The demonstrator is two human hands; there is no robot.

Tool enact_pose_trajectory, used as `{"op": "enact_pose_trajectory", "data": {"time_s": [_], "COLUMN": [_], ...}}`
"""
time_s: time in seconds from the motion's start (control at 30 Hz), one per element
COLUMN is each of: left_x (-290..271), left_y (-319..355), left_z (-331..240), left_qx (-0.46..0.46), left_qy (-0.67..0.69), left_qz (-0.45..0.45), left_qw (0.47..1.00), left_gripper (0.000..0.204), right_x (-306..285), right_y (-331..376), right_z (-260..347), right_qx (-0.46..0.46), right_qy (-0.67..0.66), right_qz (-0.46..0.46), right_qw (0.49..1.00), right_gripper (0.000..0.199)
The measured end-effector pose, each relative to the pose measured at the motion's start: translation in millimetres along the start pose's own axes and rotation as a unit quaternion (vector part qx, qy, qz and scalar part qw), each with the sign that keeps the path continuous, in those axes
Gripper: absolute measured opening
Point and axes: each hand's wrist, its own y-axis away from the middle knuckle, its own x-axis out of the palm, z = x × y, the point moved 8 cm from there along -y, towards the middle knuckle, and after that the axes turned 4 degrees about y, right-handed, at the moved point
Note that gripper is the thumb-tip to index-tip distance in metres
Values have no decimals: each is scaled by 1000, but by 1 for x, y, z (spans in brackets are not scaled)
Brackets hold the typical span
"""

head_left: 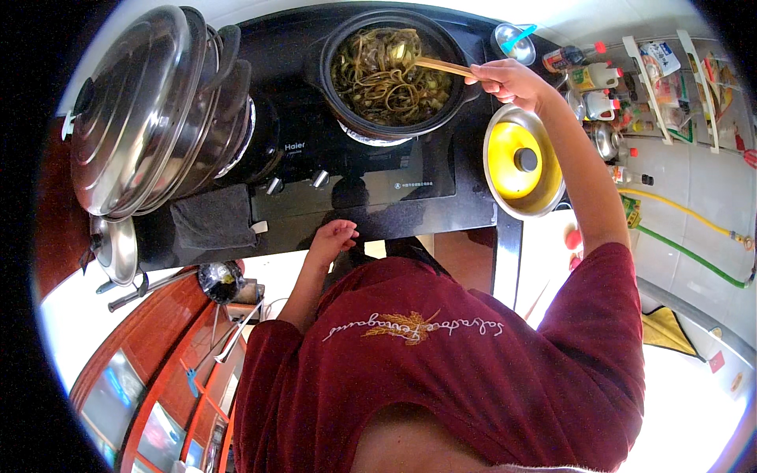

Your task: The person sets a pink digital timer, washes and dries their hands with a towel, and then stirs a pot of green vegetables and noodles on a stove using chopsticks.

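Observation:
In my right hand I grip a pair of wooden chopsticks from the right of the cooktop. Their tips reach into a black pot on the far burner, among long brownish strips and paler pieces in dark liquid. The exact food cannot be made out. My left hand is held low at the cooktop's front edge, its fingers curled in loosely with nothing visible in them. It is apart from the pot.
At left, a large lidded steel steamer stands beside a dark cloth. A round yellow lid with a black knob rests in a steel rim, right of the pot. Beyond are a small steel bowl and several bottles.

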Motion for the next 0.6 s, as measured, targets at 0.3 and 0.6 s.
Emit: {"op": "enact_pose_trajectory", "data": {"time_s": [0.3,0.6], "left_x": [0,1], "left_y": [-5,-8], "left_z": [0,1], "left_qx": [15,15], "left_qy": [-12,-9], "left_qz": [32,37], "left_qw": [999,999], "left_gripper": [30,31], "right_x": [-17,2], "right_y": [37,80], "right_z": [50,127], "right_qx": [-101,-184], "right_qy": [335,667], "right_qz": [-116,-180], "right_qw": [930,699], "right_gripper": [28,28]}}
